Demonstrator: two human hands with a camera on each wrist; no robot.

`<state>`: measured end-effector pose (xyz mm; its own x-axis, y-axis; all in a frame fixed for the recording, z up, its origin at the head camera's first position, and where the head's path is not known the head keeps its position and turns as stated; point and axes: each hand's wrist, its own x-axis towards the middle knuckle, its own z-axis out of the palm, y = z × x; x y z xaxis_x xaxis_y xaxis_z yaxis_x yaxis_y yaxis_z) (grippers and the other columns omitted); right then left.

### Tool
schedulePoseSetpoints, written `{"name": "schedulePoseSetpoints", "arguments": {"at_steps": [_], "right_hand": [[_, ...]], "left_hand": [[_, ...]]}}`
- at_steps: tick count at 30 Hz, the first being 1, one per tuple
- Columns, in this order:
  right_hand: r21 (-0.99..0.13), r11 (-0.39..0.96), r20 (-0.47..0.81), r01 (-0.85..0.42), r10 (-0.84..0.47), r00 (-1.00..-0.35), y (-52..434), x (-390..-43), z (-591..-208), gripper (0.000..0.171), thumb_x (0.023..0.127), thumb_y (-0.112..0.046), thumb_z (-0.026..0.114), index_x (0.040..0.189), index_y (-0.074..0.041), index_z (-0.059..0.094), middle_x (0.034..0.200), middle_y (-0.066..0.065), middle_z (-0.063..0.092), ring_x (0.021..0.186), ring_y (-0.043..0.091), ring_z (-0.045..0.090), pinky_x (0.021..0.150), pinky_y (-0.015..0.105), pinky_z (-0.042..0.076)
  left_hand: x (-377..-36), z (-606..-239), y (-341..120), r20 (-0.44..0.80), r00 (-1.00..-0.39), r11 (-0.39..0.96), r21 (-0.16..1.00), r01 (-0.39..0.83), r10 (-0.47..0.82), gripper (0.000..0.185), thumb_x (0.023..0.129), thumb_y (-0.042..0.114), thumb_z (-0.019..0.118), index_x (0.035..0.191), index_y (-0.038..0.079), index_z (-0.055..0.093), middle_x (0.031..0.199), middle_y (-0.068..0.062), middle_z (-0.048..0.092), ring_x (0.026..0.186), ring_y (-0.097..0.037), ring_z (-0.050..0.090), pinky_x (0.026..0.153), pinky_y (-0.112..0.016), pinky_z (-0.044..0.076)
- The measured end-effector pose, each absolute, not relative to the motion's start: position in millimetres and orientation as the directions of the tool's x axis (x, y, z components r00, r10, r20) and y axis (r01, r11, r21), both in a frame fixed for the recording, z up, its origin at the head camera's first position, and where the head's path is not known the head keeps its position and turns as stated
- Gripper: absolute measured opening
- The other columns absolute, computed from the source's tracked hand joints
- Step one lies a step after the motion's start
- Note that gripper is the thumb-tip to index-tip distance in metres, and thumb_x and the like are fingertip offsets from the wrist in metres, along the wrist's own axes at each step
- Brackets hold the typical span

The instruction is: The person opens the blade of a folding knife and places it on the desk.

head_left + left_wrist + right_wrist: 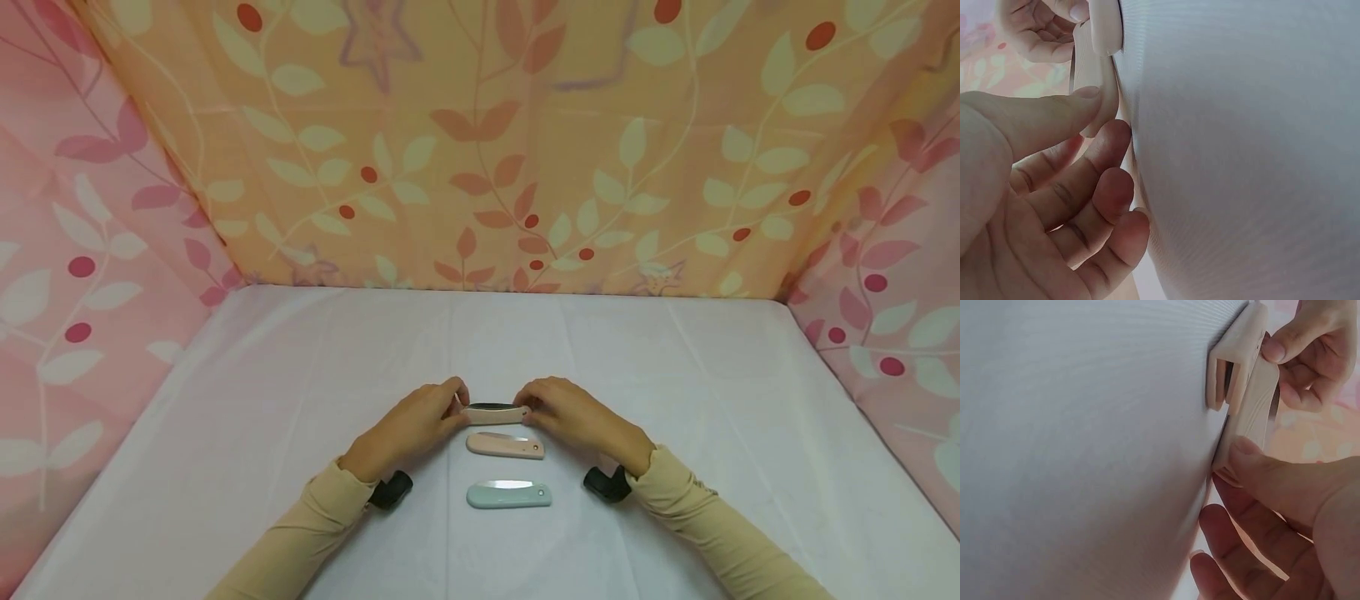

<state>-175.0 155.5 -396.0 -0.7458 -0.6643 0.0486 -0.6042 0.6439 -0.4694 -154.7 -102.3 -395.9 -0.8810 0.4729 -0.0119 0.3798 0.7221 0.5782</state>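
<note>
Both hands are on a beige folding knife [495, 415], the farthest of three lying in a column. Its dark edge shows along the far side. My left hand [420, 423] pinches the left end, thumb on the near face and fingers behind, as the left wrist view shows. At the right end, my right hand [576, 419] pinches the knife the same way, its thumb [1247, 453] on the handle's face. Just nearer lies a pinkish-beige folding knife [505, 447], its blade folded in. Nearest to me is a mint-green folding knife [510, 497], also folded.
A white cloth covers the table [337, 333]. Patterned orange fabric [480, 167] stands upright behind it, with pink leafy fabric [67, 333] along both sides. Each wrist wears a dark camera [392, 490], low over the cloth.
</note>
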Motion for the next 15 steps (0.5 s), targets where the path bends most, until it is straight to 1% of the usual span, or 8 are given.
{"name": "schedulePoseSetpoints", "arguments": {"at_steps": [3,6,8,11,15], "right_hand": [[-0.477,0.647,0.048,-0.595,-0.657,-0.752,155.0,-175.7,-396.1,0.015,0.091,-0.010,0.071,0.106,-0.007,0.071,0.098,0.001,0.072,0.091,0.013,0.063,0.085,0.036,0.052],[-0.489,0.646,0.054,-0.587,-0.649,-0.759,154.5,-176.1,-396.0,0.014,0.091,-0.009,0.070,0.104,-0.007,0.072,0.096,0.001,0.073,0.089,0.012,0.065,0.084,0.035,0.052],[-0.502,0.641,0.061,-0.581,-0.644,-0.763,154.0,-176.2,-395.6,0.013,0.091,-0.008,0.070,0.104,-0.007,0.072,0.095,0.000,0.074,0.089,0.011,0.066,0.083,0.033,0.053],[-0.516,0.644,0.064,-0.564,-0.628,-0.775,153.7,-175.5,-393.5,0.012,0.092,-0.009,0.069,0.103,-0.009,0.072,0.095,-0.001,0.074,0.089,0.011,0.066,0.082,0.031,0.053],[-0.534,0.648,0.079,-0.543,-0.602,-0.795,154.8,-175.2,-389.0,0.012,0.092,-0.009,0.069,0.104,-0.009,0.072,0.094,-0.001,0.074,0.089,0.011,0.066,0.082,0.031,0.052]], "left_hand": [[-154.4,-395.0,-101.5,-0.008,-0.872,0.720,0.568,0.398,0.489,0.018,0.096,0.020,0.067,0.109,0.008,0.064,0.078,0.006,0.058,0.073,-0.008,0.050,0.068,-0.023,0.043],[-154.1,-393.9,-100.9,-0.017,-0.869,0.721,0.566,0.399,0.495,0.015,0.097,0.022,0.066,0.105,0.010,0.067,0.076,0.006,0.056,0.074,-0.009,0.049,0.068,-0.023,0.042],[-153.9,-393.7,-101.0,-0.016,-0.868,0.721,0.565,0.401,0.495,0.014,0.098,0.023,0.064,0.104,0.011,0.066,0.076,0.006,0.054,0.073,-0.009,0.049,0.067,-0.023,0.041],[-154.5,-394.5,-100.9,-0.010,-0.876,0.713,0.586,0.386,0.482,0.014,0.099,0.021,0.061,0.108,0.010,0.062,0.077,0.006,0.055,0.071,-0.009,0.050,0.066,-0.023,0.042],[-157.2,-393.8,-99.7,0.029,-0.880,0.670,0.636,0.382,0.474,0.014,0.101,0.017,0.056,0.111,0.008,0.057,0.080,0.004,0.057,0.069,-0.008,0.050,0.064,-0.022,0.043]]}}
